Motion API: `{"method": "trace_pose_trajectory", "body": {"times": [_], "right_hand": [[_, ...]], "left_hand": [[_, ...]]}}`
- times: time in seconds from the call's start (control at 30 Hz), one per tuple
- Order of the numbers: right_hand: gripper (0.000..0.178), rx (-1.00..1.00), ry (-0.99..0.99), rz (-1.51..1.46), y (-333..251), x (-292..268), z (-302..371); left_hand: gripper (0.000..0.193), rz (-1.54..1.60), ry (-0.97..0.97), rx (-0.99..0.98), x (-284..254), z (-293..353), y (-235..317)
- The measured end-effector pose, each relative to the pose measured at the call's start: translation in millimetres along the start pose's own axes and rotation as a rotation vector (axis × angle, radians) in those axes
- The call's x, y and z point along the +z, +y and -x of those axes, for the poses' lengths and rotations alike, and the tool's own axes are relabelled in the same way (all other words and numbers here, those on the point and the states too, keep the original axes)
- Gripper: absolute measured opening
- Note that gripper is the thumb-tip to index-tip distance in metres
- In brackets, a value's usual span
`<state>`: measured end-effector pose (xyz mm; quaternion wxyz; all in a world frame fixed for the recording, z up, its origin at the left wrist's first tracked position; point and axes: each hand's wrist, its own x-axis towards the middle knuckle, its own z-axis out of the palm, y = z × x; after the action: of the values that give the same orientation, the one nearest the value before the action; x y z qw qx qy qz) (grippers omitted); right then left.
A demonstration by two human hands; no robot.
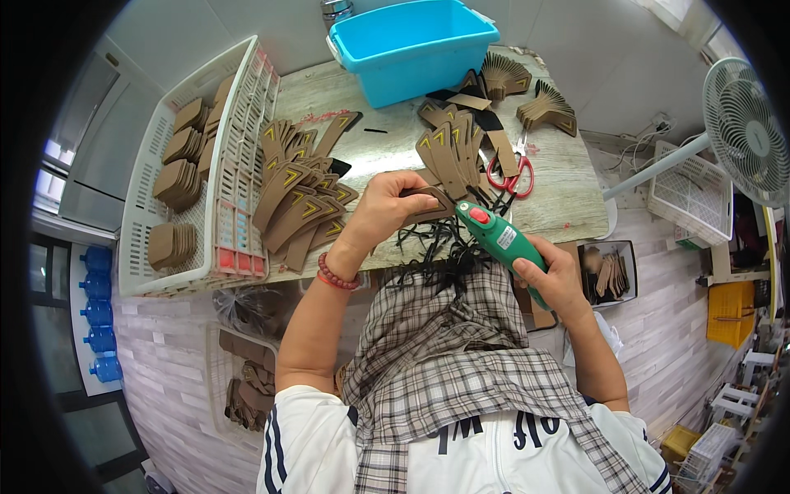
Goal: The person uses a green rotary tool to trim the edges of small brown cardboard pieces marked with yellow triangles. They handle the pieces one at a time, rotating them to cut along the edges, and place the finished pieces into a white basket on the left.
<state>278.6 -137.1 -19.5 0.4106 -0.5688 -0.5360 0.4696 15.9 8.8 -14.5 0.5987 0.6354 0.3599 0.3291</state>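
Observation:
My left hand [383, 210] pinches a curved brown piece [429, 202] with a dark edge, held over the front of the table. Wrapped in my right hand [555, 276] is a green handheld electric cutter [497, 237] with a red button. The cutter's nose is close to the right end of the brown piece; I cannot tell whether they touch. Thin black offcut strips [436, 251] hang below, over the table edge and onto my plaid apron [448, 329]. Brown pieces with yellow chevrons [300, 206] are heaped left of my left hand, and another fanned bunch [451, 152] lies ahead.
Red-handled scissors [520, 178] lie right of the bunch. A blue tub [415, 41] stands at the back. On the left, a white crate [216, 222] holds stacked brown pieces. Fanned stacks [547, 107] sit at the far right corner. A fan [747, 132] and an open box [632, 272] are to the right.

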Motion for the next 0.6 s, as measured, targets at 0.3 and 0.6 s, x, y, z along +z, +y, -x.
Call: {"method": "trace_pose_trajectory", "body": {"times": [0.3,0.6], "right_hand": [[0.039,-0.01,-0.018,-0.085,-5,16,-14],[0.032,0.061,0.142,-0.144,14,3,0]], "left_hand": [[0.01,-0.192,0.004,-0.015,-8,8,13],[0.042,-1.162,0.642,0.352,-111,13,2]]}}
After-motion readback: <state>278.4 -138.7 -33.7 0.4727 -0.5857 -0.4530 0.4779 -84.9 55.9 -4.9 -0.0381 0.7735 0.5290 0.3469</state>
